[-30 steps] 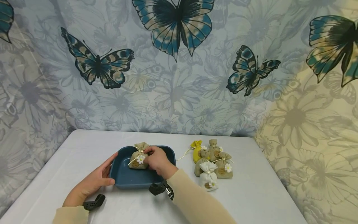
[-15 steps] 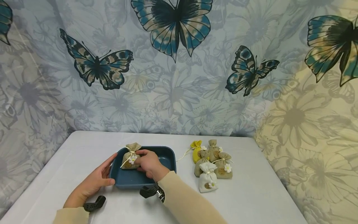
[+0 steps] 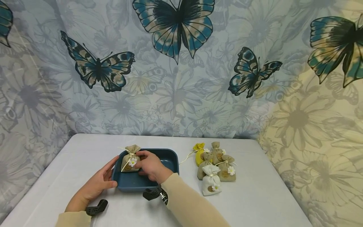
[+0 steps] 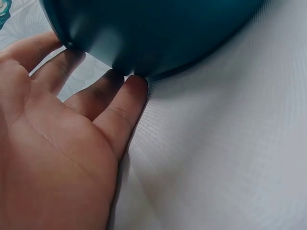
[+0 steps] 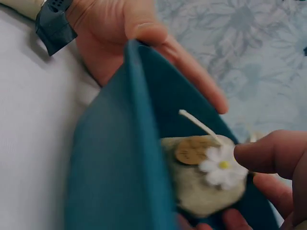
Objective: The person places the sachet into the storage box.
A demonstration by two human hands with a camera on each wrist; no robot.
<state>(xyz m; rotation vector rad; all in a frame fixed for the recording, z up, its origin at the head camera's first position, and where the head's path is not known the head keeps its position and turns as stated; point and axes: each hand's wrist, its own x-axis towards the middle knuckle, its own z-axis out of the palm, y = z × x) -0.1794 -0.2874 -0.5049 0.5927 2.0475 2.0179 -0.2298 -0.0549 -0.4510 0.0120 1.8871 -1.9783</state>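
Observation:
A blue rectangular dish (image 3: 131, 183) sits on the table. In its left end is a beige drawstring sachet (image 3: 126, 160), with a pale cord, a round tan label and a white daisy. My right hand (image 3: 153, 167) holds the sachet from its right side; in the right wrist view the thumb (image 5: 268, 152) lies at the daisy and other fingertips show along the bag's edges. My left hand (image 3: 95, 183) steadies the dish at its left end. Seen from the left wrist, the extended fingers (image 4: 125, 108) touch the outer wall of the dish (image 4: 158, 33).
To the right of the dish stands a cluster of sachets: a yellow one (image 3: 199, 156), a white one (image 3: 210, 178) in front, and several beige ones (image 3: 227, 173). A cord trails from the yellow sachet toward the dish. Butterfly-printed cloth (image 3: 181, 104) hangs behind the white table (image 3: 255, 195).
My right hand has moved left with the beige sachet, from the dish's middle to its left end, slowing over the last half second. My left hand stays at the dish.

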